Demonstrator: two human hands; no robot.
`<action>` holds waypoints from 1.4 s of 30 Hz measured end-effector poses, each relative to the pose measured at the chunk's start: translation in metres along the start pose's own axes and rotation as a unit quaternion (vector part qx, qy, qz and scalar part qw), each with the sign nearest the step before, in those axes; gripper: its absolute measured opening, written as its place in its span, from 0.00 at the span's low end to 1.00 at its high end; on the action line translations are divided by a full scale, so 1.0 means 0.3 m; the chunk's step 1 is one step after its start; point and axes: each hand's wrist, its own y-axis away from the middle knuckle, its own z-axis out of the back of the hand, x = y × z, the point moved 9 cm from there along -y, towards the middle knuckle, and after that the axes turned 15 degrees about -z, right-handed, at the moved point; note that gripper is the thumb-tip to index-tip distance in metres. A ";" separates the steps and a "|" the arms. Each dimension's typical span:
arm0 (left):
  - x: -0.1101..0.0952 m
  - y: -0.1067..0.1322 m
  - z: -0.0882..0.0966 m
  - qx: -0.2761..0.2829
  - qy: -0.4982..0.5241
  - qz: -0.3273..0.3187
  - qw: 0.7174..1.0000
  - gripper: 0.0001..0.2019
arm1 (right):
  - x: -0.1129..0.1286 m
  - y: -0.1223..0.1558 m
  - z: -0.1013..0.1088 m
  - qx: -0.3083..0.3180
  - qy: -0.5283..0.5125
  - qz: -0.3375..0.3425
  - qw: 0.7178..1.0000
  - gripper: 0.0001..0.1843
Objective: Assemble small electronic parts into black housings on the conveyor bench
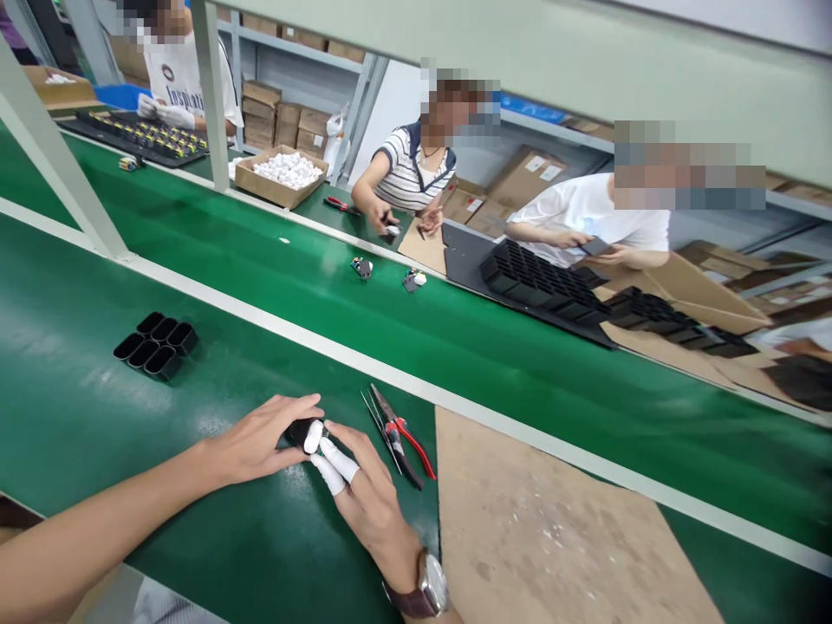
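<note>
Capped fingertips (333, 466) of right hand (370, 507) and closed left hand (260, 444) pinch black part (299, 429) on green mat (78, 407); right of part: tweezers (380, 426), pliers (408, 440), cardboard (552, 520); left: tray (156, 345); beyond: belt (455, 347), workers (409, 173).

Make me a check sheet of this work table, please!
Surface: green mat, with a cardboard sheet to the right.
Job's things: small black part between both hands.
Clutter: red-handled pliers, tweezers, small black tray.
Hands: left hand grips the part; right hand presses white-capped fingertips on it.
Cables: nothing seen.
Surroundings: green belt carrying small pieces; three people opposite, with black trays and a box of white pieces.
</note>
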 end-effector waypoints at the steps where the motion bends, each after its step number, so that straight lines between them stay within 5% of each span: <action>1: 0.002 0.002 -0.002 0.002 0.001 0.002 1.000 0.37 | 0.002 -0.003 0.000 0.003 -0.002 -0.001 1.000 0.38; 9: 0.020 0.014 -0.038 0.044 0.029 0.034 0.998 0.37 | 0.004 -0.033 -0.018 0.056 0.005 -0.049 0.997 0.26; 18: 0.049 0.022 -0.052 0.036 0.102 0.082 0.991 0.39 | -0.001 -0.041 -0.040 0.053 0.046 -0.055 0.996 0.26; 29: -0.006 -0.010 -0.012 -0.016 0.141 0.018 0.990 0.31 | -0.036 -0.018 -0.057 0.047 0.072 -0.056 0.995 0.30; 33: 0.009 -0.008 0.013 -0.018 0.058 0.033 0.998 0.25 | -0.067 -0.015 -0.063 0.065 0.089 -0.077 0.991 0.33; 37: -0.009 -0.019 0.034 -0.038 0.042 -0.034 0.998 0.08 | -0.062 -0.025 -0.045 0.048 0.095 -0.082 0.991 0.30; 42: -0.045 -0.023 0.048 -0.064 0.035 -0.125 0.990 0.07 | -0.024 -0.035 -0.050 0.062 0.104 -0.063 0.991 0.31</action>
